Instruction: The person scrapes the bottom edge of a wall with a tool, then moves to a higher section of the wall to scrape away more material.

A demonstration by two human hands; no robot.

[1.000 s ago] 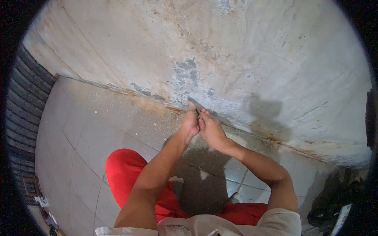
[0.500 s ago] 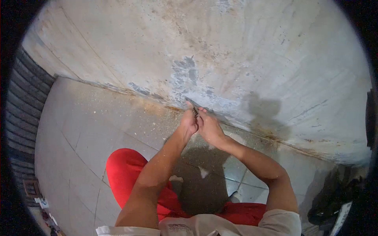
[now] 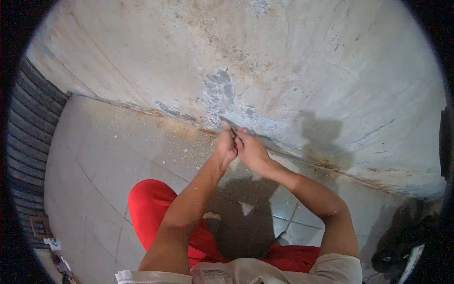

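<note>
2 hands clamp 1 scraper blade at the foot of a stained wall.

The left hand and right hand are both closed around the scraper, whose tip meets the wall just above its joint with the tiled floor. If the blade skips on the hard plaster, the knuckles could strike the wall, since the hands sit almost against it. Open floor lies to the left; a dark bag crowds the right, and the red-trousered knee sits below.
</note>
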